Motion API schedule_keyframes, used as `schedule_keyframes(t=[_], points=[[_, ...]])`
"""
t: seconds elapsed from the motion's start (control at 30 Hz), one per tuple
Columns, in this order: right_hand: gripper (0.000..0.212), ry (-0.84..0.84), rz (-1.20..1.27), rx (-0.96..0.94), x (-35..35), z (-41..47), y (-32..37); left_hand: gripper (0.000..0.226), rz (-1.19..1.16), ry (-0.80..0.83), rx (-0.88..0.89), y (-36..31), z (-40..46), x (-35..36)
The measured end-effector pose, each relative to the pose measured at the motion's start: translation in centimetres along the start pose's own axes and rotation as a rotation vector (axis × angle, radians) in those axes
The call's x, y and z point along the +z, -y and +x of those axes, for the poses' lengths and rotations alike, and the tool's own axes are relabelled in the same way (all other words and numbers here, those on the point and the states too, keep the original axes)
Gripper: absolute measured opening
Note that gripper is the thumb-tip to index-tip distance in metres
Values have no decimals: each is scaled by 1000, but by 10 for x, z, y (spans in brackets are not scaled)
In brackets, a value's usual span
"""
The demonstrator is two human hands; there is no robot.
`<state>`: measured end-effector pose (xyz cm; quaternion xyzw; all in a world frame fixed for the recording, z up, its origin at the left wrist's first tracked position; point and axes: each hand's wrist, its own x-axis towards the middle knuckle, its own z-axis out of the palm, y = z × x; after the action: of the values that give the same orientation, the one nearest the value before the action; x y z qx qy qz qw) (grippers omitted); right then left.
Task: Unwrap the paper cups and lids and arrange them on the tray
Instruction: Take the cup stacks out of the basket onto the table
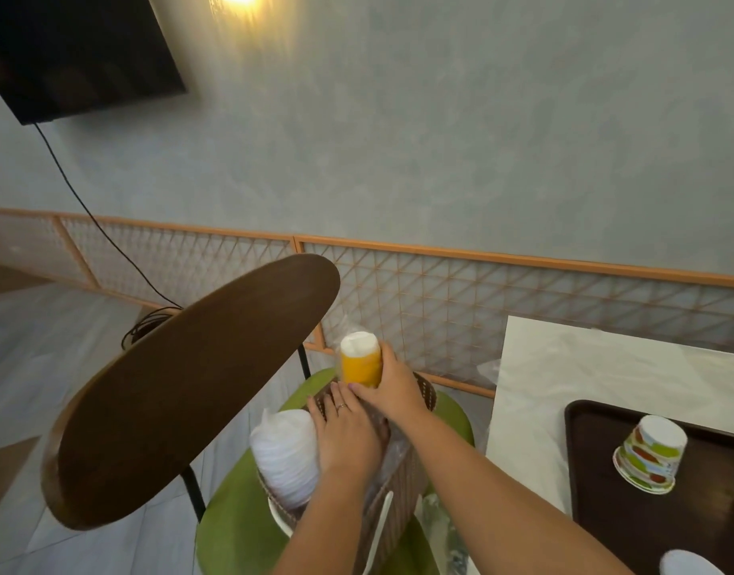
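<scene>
Two hands in view, both over a basket (402,483) on a green chair seat (232,529).

- TV (74,51): dark, wall-mounted, top left; cable (87,209) hangs down from it to a coil on the floor.
- Chair back (182,392): brown, curved, left of the basket.
- Lids (284,454): white stack in clear wrap, standing in the basket's left end, just beside the left hand.
- Left hand (346,437): palm down, fingers straight, ring on one finger; rests on the basket top, grasping nothing. Fingertips touch the right thumb.
- Cup stack (360,359): yellow w/ white base end up, still in clear wrap, upright above the basket's far end.
- Right hand (392,385): fingers curled round the cup stack, thumb across its lower front; grasping it.
- Counter (572,375): pale, right of the chair.
- Tray (597,491): dark brown, on the counter, lower right.
- Cup (651,452): white w/ green, red & blue pattern, upside down and tilted on the tray, well apart from the basket.
- White round item (689,563): bottom edge, on the tray; cut off, can't tell what it is.
</scene>
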<state>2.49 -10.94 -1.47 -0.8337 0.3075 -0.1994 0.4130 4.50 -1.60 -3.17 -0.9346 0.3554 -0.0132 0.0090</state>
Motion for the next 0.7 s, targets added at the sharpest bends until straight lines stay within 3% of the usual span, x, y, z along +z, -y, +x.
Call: schedule_keyframes(t=[0.2,0.5,0.7], points=[[66,-96,78,9,2,1,-3,75,-132,-3,31,2,1,2],[75,-318,189,-94,-27,-8,11,74,-305,-44,30,3,-1,-1],[75,-370,241,-146,-58,-13,25,91,-430,-43,65,3,-1,2]])
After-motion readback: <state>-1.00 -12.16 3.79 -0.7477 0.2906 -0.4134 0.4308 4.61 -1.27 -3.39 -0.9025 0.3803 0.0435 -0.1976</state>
